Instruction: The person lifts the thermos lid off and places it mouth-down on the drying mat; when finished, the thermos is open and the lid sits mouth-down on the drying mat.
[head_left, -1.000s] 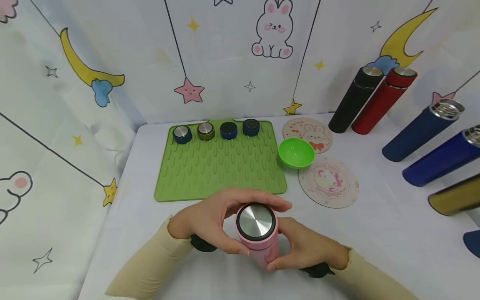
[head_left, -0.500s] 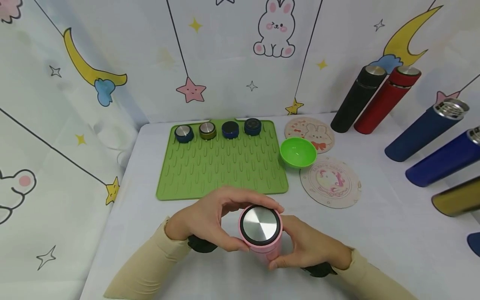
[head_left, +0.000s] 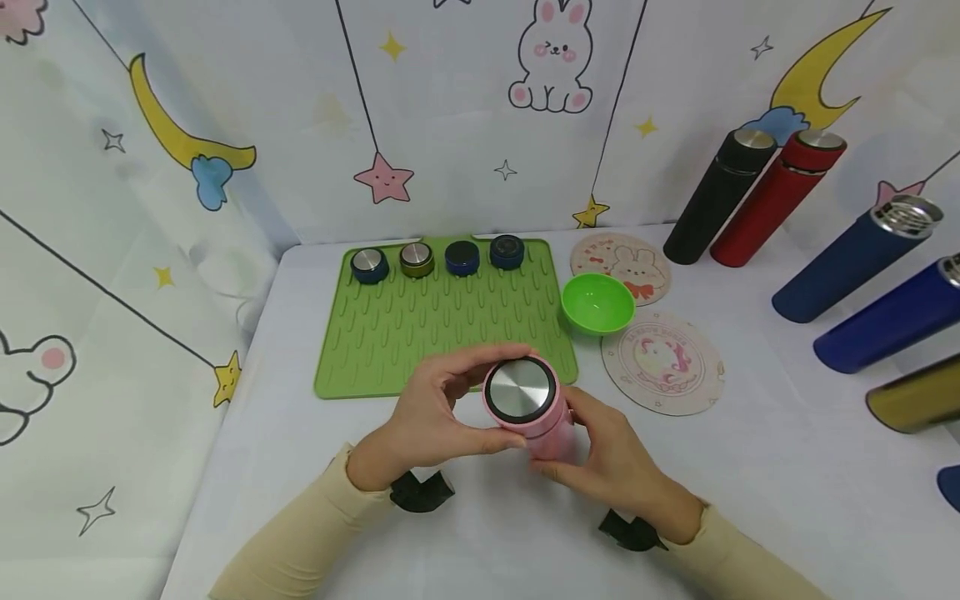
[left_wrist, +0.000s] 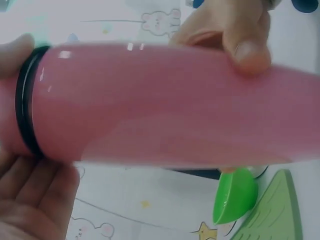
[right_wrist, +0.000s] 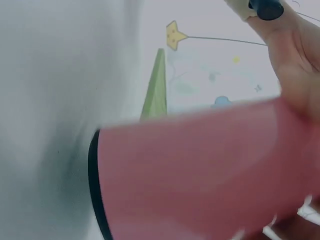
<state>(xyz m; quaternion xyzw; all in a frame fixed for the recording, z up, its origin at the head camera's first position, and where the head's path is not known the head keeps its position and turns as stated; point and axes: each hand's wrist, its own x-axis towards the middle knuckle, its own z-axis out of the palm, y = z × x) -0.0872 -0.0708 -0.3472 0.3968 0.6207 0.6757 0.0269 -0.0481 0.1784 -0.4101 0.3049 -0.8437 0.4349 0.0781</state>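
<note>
Both hands hold a pink thermos bottle [head_left: 551, 437] in front of the person. Its lid [head_left: 521, 390] has a brushed steel top with a black ring and points up toward the head camera. The left hand [head_left: 438, 412] grips around the lid, thumb on the near side and fingers on the far side. Lower down, the right hand [head_left: 618, 454] holds the body from the right. In the left wrist view a black band [left_wrist: 29, 102] circles the bottle beside the left fingers. The right wrist view shows the dark-rimmed base [right_wrist: 100, 185] with a shadow on the white cloth beyond.
Several small bottle lids [head_left: 416, 259] line the far edge of a green ridged mat [head_left: 442, 325]. Right of it are a green bowl [head_left: 597, 304] and two round coasters [head_left: 663, 362]. Black [head_left: 720, 196], red [head_left: 780, 198], blue [head_left: 855, 258] and gold [head_left: 915, 392] bottles stand along the right.
Both hands have moved the pink bottle forward, toward the green mat, in the last half second. Both hands keep their hold. The lids, bowl and other bottles stay where they were.
</note>
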